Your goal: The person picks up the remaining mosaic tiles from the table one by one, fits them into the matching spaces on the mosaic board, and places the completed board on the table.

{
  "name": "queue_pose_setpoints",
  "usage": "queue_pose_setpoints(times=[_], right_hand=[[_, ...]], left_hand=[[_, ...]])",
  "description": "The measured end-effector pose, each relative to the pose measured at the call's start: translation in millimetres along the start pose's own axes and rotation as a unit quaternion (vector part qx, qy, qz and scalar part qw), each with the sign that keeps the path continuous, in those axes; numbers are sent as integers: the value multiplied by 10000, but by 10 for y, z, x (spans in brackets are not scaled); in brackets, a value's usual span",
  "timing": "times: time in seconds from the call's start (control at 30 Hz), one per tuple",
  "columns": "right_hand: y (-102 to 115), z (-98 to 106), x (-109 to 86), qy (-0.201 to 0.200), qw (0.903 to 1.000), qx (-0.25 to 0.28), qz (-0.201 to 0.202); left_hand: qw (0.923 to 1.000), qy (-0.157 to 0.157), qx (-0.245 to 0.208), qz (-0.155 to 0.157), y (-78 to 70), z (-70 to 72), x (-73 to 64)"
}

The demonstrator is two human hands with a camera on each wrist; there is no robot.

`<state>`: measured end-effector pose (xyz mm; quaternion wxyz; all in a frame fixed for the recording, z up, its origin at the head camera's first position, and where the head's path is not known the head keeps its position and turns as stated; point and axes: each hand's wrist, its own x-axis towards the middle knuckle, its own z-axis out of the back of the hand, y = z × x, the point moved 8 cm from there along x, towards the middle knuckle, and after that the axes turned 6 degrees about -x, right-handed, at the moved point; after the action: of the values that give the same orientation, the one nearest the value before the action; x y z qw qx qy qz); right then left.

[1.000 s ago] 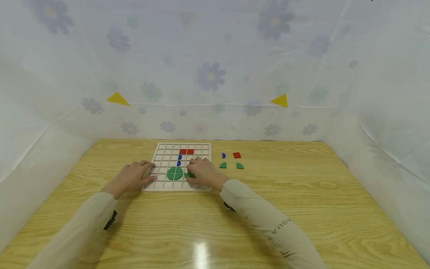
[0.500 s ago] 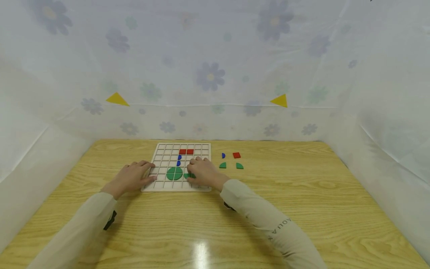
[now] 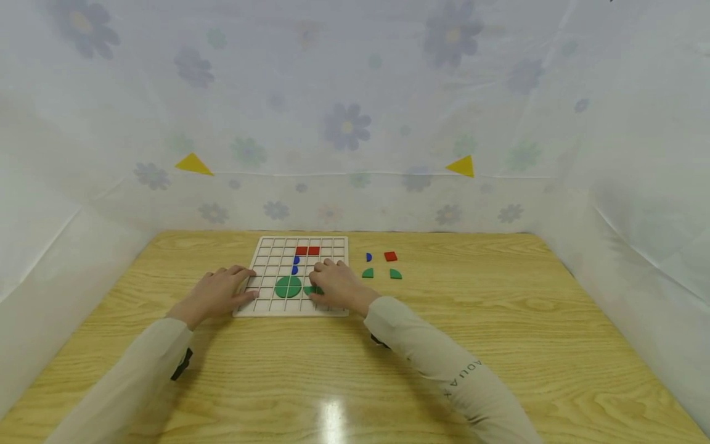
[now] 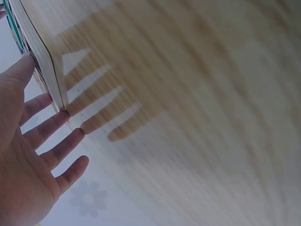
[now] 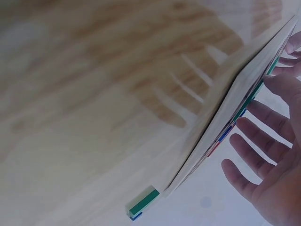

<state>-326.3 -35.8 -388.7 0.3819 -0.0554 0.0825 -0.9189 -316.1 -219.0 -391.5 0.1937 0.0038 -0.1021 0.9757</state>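
Note:
A white grid board lies on the table, bearing two red squares, two blue half-discs and a green disc. My left hand rests at the board's left edge, its thumb over the rim and its fingers extended in the left wrist view. My right hand is over the right part of the board. Its thumb and index finger pinch a green piece with a straight edge, partly hidden under the hand. The other right fingers stay extended in the right wrist view.
Right of the board lie a blue half-disc, a red square and two green quarter-discs. The wooden table is enclosed by flowered white sheeting at the back and sides.

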Motion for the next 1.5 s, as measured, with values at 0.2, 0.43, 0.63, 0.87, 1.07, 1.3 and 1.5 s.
queue_pose_setpoints(times=[0.2,0.43,0.63,0.87,1.07,1.3,1.5], right_hand=[[-63,26,-11,-22,9999,127,-86],[-192,30,-77,31,9988,432,-216],[-323,27,-178,45,9980,506,-373],[-504,-33,-277,-254,9974,488,-458],[-643,-86,-374,-266,9960,668,-535],[-761,-78,-470,-424,9940,791,-623],[-874,-118,-512,-410,9927,823,-782]], left_hand=[[10000,13,-18,-23,4,-8,2],[10000,1,-35,-9,18,-1,2],[10000,-10,-44,-15,18,4,-1],[10000,-2,-45,-21,10,8,-6],[10000,-12,-62,10,15,8,-4],[10000,-9,-58,-25,10,3,-1],[10000,-18,-41,-29,13,5,0]])
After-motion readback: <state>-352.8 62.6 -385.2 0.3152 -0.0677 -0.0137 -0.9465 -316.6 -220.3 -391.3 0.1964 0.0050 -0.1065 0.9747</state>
